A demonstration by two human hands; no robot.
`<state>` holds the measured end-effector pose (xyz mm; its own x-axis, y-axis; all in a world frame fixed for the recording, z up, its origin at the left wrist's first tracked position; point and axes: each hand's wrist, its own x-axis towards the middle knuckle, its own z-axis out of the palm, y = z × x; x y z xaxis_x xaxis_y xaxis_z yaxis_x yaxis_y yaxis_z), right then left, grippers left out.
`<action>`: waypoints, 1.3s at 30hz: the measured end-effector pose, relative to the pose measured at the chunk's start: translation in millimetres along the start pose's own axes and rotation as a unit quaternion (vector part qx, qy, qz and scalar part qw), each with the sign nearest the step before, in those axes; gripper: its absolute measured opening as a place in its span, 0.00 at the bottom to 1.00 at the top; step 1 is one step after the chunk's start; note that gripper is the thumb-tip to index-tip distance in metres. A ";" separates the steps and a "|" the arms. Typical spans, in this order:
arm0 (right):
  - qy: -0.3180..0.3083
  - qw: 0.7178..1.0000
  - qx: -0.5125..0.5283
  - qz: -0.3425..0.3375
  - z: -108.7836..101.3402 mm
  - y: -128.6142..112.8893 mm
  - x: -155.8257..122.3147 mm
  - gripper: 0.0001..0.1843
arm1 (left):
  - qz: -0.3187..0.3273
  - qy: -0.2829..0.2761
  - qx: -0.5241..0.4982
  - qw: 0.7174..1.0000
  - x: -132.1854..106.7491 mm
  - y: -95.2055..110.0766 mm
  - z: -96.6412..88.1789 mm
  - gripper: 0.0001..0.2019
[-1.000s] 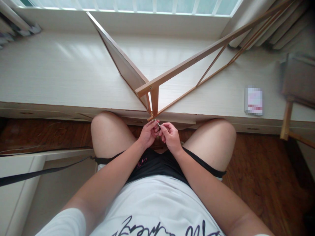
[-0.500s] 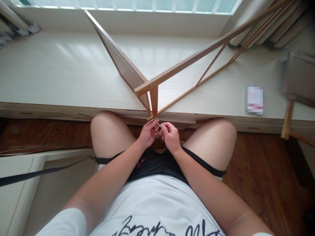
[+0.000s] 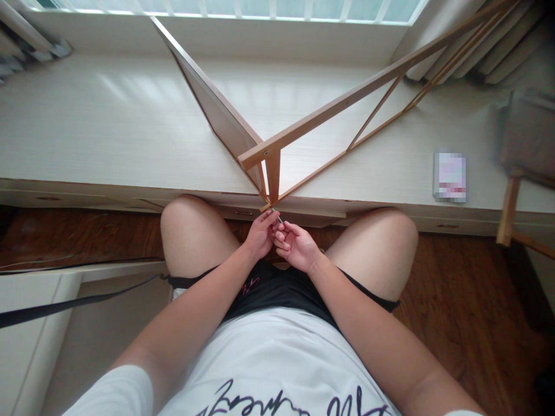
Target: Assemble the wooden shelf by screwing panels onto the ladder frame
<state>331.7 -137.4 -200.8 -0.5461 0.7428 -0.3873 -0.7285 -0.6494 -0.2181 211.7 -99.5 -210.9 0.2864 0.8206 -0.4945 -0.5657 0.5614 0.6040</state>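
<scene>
A folding wooden frame (image 3: 342, 104) leans over the white ledge, its lower corner hanging just past the front edge. At that corner, my left hand (image 3: 261, 234) is closed in a pinch; what its fingertips grip is hidden. A thin metal rod (image 3: 280, 219), too small to name more exactly, slants between my two hands. My right hand (image 3: 298, 245) is turned partly palm up, with thumb and forefinger at the rod's near end and the other fingers curled. A flat panel (image 3: 208, 92) joined near the same corner tilts up to the left.
The white ledge (image 3: 87, 127) runs below a window, with drawers in its front. A small blurred-out packet (image 3: 450, 176) lies on it at the right, near a wooden-legged chair (image 3: 509, 211). Curtains (image 3: 503, 52) hang at the right. A dark strap (image 3: 87, 303) crosses at the left.
My right hand has rolled from knuckles up to partly palm up, its fingers loosening around the rod. My left hand and the wooden frame have hardly moved.
</scene>
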 end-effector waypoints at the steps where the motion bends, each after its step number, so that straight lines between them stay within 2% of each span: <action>1: 0.005 1.000 -0.012 -0.002 0.3 0.5 0.1 0.12 | -0.004 0.000 0.003 1.000 -0.3 0.3 0.2 0.14; 6: 0.057 0.992 -0.102 -0.039 1.6 3.7 -0.3 0.14 | -0.003 0.001 0.005 1.000 -2.3 0.5 1.2 0.16; 12: 0.089 0.965 -0.208 -0.136 -0.6 7.8 -0.4 0.13 | -0.004 -0.050 0.014 0.999 -3.0 -1.9 -0.6 0.14; 16: 0.119 0.928 -0.287 -0.204 -1.7 8.7 0.2 0.15 | 0.002 -0.074 0.020 0.997 -3.0 -2.2 -1.0 0.12; 21: 0.162 0.871 -0.372 -0.275 -0.8 7.5 -0.1 0.15 | 0.015 -0.056 -0.005 0.998 -2.7 -2.0 0.2 0.11; 28: 0.173 0.839 -0.423 -0.296 3.1 8.4 -3.6 0.13 | 0.033 -0.043 -0.020 0.998 -1.5 -1.3 0.5 0.11; 39: 0.187 0.820 -0.451 -0.299 6.9 10.1 -5.5 0.12 | 0.022 -0.037 -0.018 0.999 -0.2 0.0 0.3 0.12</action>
<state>324.5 -147.0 -194.7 0.0851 0.9797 -0.1813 -0.1244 -0.1701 -0.9775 211.9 -99.6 -210.7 0.3164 0.8512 -0.4188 -0.6065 0.5210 0.6007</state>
